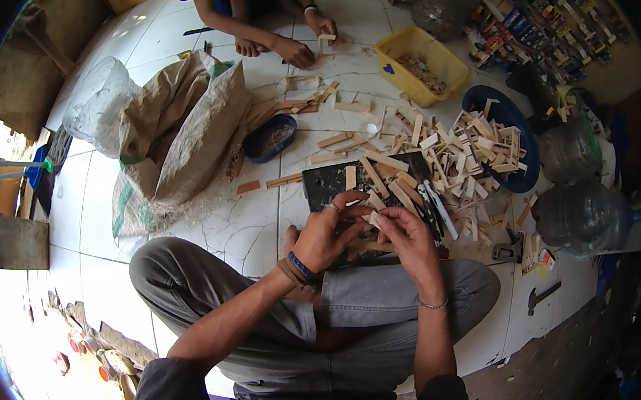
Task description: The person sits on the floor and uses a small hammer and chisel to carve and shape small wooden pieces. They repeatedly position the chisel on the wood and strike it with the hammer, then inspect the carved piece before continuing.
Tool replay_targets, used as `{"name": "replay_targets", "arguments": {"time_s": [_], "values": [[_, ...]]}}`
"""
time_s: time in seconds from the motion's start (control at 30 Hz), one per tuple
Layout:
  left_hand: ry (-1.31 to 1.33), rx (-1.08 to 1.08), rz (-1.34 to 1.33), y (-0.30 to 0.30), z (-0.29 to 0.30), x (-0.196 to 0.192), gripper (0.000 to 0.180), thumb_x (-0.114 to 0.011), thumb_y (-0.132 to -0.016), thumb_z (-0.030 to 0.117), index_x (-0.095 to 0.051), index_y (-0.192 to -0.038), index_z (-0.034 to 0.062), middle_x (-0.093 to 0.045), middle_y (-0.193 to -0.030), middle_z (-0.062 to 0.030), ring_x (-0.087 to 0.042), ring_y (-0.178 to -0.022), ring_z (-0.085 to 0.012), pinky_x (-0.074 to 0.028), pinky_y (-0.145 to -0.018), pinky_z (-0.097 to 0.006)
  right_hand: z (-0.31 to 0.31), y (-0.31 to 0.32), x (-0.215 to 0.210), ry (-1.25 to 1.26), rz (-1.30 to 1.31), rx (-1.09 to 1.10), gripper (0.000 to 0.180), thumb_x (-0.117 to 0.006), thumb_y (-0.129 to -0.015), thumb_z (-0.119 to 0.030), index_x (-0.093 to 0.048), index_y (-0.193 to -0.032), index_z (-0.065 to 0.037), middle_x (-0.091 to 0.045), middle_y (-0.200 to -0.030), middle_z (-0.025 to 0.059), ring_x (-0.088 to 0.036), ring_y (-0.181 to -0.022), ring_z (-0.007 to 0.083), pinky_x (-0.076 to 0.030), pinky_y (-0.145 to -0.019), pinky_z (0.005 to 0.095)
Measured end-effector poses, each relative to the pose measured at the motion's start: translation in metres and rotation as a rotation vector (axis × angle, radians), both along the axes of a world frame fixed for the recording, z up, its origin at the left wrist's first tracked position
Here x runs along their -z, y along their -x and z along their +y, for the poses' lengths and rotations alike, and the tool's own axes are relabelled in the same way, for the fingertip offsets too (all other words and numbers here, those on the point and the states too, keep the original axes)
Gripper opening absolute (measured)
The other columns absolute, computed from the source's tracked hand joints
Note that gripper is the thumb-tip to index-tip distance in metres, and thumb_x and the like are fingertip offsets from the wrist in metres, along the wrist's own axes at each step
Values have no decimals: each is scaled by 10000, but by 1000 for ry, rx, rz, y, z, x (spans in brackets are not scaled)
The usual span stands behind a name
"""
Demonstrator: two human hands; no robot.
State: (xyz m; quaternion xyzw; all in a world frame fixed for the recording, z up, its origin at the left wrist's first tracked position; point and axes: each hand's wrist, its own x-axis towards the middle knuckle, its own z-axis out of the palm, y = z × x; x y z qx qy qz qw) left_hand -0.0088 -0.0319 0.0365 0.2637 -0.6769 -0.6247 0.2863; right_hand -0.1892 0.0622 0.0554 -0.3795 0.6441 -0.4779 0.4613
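Observation:
A small pale wooden piece (372,218) is pinched between the fingertips of my left hand (326,236) and my right hand (409,243), above my crossed legs. Another light strip (376,201) shows just beyond those fingers; whether it is part of the held piece I cannot tell. Under and past my hands lies a black board (320,188), dusted with shavings and bearing several wooden strips (374,177). Slim tools, one with a white shaft (441,213), rest along the board's right side.
A large heap of wooden pieces (456,155) spills from a blue basin (530,147). Left stand a woven sack (188,129) and a dark blue dish (270,140). Beyond are a yellow tub (388,61) and another person's hands (309,41) with wood. A hammer (543,297) lies right.

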Motion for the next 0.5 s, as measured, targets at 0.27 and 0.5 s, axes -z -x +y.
{"name": "replay_targets", "arguments": {"time_s": [0.27, 0.5], "values": [[65, -29, -40, 1, 1, -1, 477, -712, -968, 42, -497, -1394, 54, -758, -1191, -144, -753, -1083, -246, -598, -903, -324, 1, 1, 0, -13, -16, 0, 206, -667, -1041, -173, -681, -1134, 9, -687, -885, 3, -599, -754, 59, -455, -660, 204], [70, -23, -24, 1, 0, 1, 467, -712, -968, 42, -505, -1386, 52, -757, -1196, -141, -754, -1081, -242, -600, -897, -322, 1, 1, -1, -2, -15, 2, 219, -667, -1040, -170, -679, -1139, 25, -691, -886, 11, -602, -749, 65, -480, -681, 212]]}}
